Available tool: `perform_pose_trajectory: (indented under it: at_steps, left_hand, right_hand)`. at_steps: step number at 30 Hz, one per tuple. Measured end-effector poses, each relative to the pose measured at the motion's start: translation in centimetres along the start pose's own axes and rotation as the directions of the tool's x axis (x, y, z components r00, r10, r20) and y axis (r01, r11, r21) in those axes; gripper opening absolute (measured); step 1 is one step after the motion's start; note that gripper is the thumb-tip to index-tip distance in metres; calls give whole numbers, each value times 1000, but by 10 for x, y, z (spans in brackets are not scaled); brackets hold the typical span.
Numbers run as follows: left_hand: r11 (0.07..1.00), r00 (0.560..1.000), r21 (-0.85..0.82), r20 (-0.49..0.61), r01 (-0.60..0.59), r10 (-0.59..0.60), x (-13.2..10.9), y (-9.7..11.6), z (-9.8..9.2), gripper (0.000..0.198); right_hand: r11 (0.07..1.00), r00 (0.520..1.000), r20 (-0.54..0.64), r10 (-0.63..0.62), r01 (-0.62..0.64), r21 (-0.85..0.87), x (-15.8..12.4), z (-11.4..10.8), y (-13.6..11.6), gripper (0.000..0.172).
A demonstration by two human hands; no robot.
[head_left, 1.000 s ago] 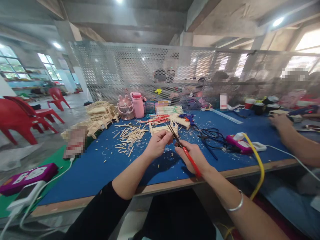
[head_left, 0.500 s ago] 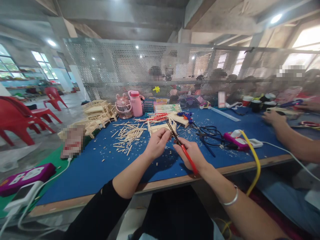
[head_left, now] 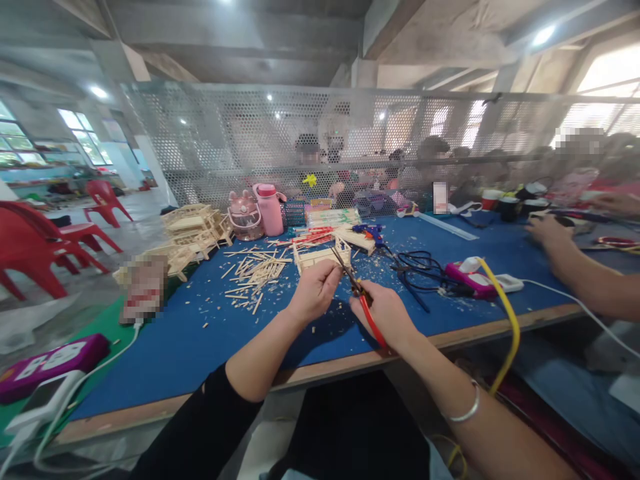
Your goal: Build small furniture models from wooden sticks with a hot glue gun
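Perforated metal screen (head_left: 210, 127) runs behind a blue tabletop (head_left: 165, 360) scattered with wood scraps. Close to the near edge, the right hand (head_left: 385, 312) has its fingers wrapped around the red handles of a pair of scissors (head_left: 371, 320), whose slim dark blades point up and away, toward the left hand (head_left: 316, 292). Left fingers are curled and pinched together right beside the blades; whatever they may hold is too small or hidden to tell.

Compared with half a second ago, the red handles look shorter and more bowed, so the scissors seem to have turned or opened a little in the grip. Both hands stay close together, which suggests the work between them is still going on.

Just beyond the left hand sits a small wooden frame (head_left: 313, 259), partly covered by it; I cannot tell whether they touch. Loose sticks (head_left: 260, 270) lie in a heap to its left, and a blue glue gun (head_left: 369, 230) rests behind it to the right. Another person's hand (head_left: 550, 233) is well apart, at far right.
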State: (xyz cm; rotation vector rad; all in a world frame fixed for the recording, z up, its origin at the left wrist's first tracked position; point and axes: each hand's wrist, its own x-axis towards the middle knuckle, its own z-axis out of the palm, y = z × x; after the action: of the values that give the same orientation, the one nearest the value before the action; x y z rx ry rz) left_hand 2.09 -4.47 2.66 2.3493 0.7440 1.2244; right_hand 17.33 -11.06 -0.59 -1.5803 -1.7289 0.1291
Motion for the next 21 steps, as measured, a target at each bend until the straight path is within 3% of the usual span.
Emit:
perform_pose_trajectory:
  at_steps: [5,11,13,21]
  left_hand:
    - [964,993,-242,64,111,-99,0,0,2,36]
    - [751,956,-592,199,292,-215,1,1,6,36]
    - [731,955,-615,207,297,-214,2,3,6,37]
    - [836,963,-478,135,269,-232,2,-2,8,39]
  right_hand:
    - [999,1000,20,-3,4,-53,3,-4,0,8]
    - [1000,999,39,-16,16,-15,1,-8,-3,15]
    - [999,998,53,-30,31,-13,2,-10,-4,19]
    - [991,986,118,-121,126,-33,12,-12,5,21]
